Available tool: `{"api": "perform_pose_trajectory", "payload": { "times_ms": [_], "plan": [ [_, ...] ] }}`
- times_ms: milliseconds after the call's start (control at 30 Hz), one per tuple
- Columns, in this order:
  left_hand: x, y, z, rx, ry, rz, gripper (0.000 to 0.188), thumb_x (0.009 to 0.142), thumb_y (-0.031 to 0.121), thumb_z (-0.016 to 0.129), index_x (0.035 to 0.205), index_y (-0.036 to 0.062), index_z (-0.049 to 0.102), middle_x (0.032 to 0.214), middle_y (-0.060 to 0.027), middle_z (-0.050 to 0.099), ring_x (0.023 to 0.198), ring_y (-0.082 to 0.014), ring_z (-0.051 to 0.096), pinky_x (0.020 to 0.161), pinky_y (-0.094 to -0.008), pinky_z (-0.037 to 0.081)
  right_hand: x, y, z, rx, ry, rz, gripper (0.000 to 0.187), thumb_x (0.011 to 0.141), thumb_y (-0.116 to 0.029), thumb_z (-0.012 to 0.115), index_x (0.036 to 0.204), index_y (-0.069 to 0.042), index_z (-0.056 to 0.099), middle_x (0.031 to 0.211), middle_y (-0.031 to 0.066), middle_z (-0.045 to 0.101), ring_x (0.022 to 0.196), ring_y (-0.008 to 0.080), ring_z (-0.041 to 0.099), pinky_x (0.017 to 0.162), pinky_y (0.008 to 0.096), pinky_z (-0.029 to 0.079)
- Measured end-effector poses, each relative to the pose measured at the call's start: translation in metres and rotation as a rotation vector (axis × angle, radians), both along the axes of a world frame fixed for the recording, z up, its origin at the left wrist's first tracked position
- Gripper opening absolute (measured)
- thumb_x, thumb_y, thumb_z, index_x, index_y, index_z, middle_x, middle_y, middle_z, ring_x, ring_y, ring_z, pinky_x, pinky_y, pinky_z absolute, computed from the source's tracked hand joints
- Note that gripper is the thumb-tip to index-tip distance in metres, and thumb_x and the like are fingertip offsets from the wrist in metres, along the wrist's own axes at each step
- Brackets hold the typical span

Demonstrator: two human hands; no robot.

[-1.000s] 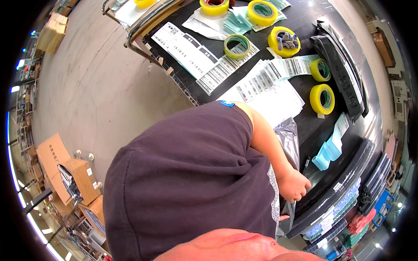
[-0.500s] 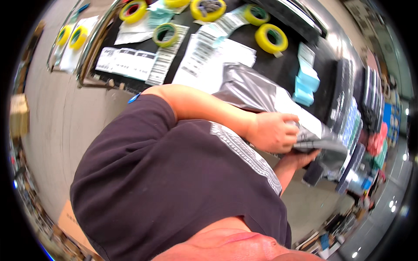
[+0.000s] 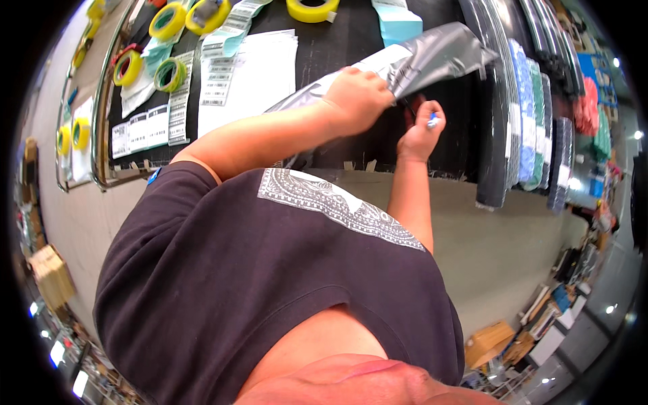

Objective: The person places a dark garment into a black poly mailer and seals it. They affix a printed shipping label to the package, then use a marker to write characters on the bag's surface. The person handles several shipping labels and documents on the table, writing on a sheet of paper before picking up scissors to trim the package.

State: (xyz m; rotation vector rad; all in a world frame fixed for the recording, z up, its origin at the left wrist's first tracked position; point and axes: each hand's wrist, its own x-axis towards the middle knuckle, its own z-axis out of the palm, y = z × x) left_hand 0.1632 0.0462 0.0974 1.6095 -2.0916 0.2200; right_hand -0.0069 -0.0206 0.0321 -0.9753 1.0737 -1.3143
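A grey plastic mailing bag (image 3: 439, 62) with a white label on it is held slantwise over the black table. My left hand (image 3: 358, 100) is closed on its near edge, fingers curled over the label side. Just right of it, below the bag, my right hand (image 3: 420, 135) is closed around a slim, pen-like thing (image 3: 433, 121) with a blue and white end. A thin dark part runs from that hand toward the bag; its tip is hidden. White paper sheets (image 3: 260, 74) lie left of the bag.
Rolls of yellow tape (image 3: 312, 9) and strips of printed labels (image 3: 217, 77) lie on the black table (image 3: 324, 50). A blue label strip (image 3: 399, 27) hangs loose beyond the bag. Long plastic-wrapped rolls (image 3: 496, 128) line the right side. A metal rail (image 3: 96, 128) edges the left.
The bag has swung up and outward over the table. My right hand has left the bag's underside and now shows a pen-like thing in it. The view has shifted.
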Motion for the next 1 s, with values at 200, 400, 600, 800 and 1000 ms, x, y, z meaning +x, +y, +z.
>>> {"api": "perform_pose_trajectory", "payload": {
  "times_ms": [200, 400, 600, 800, 1000],
  "plan": [
    [0.019, -0.003, 0.008, 0.065, -0.042, 0.027, 0.011, 0.077, 0.020, 0.069, 0.084, 0.0118, 0.069, 0.090, -0.0032, 0.069, 0.090, -0.0241, 0.066, 0.082, -0.0382, 0.050, 0.013, 0.077, -0.014, -0.285, 0.347, 0.138, 0.053, 0.077, -0.013, 0.084, 0.114, -0.005, 0.047, 0.091, 0.0083, 0.066, 0.081, 0.0162, 0.064, 0.076, 0.0305, 0.053],
    [0.018, -0.008, 0.017, -0.018, -0.101, -0.079, 0.011, 0.074, 0.019, 0.067, 0.084, 0.0142, 0.067, 0.087, 0.0012, 0.065, 0.089, -0.0202, 0.064, 0.083, -0.0353, 0.049, 0.042, 0.062, -0.004, -0.360, 0.246, 0.086, 0.053, 0.078, -0.009, 0.082, 0.114, -0.004, 0.042, 0.084, 0.0055, 0.064, 0.075, 0.0118, 0.061, 0.073, 0.0253, 0.050],
    [0.021, -0.016, 0.038, -0.031, -0.329, -0.268, 0.023, 0.073, 0.016, 0.066, 0.096, 0.0129, 0.066, 0.100, -0.0003, 0.065, 0.103, -0.0201, 0.062, 0.093, -0.0390, 0.048, 0.060, 0.054, -0.003, -0.356, 0.232, -0.011, 0.049, 0.081, -0.010, 0.080, 0.111, -0.004, 0.042, 0.086, 0.0053, 0.063, 0.072, 0.0124, 0.060, 0.069, 0.0258, 0.050],
    [0.027, -0.029, 0.033, 0.034, -0.422, -0.286, 0.020, 0.075, 0.017, 0.064, 0.094, 0.0119, 0.066, 0.098, -0.0002, 0.063, 0.107, -0.0199, 0.059, 0.098, -0.0393, 0.045, 0.074, 0.045, -0.009, -0.376, 0.199, -0.047, 0.041, 0.083, -0.009, 0.073, 0.111, -0.005, 0.043, 0.084, 0.0048, 0.061, 0.073, 0.0164, 0.062, 0.069, 0.0295, 0.051],
    [0.033, -0.042, 0.019, 0.028, -0.187, -0.413, 0.017, 0.076, 0.012, 0.066, 0.093, 0.0078, 0.066, 0.103, -0.0045, 0.066, 0.098, -0.0260, 0.065, 0.087, -0.0385, 0.052, 0.074, 0.040, -0.003, -0.463, 0.152, -0.061, 0.038, 0.087, -0.002, 0.069, 0.111, -0.003, 0.039, 0.084, 0.0042, 0.058, 0.073, 0.0108, 0.058, 0.069, 0.0250, 0.049]
  ]
}}
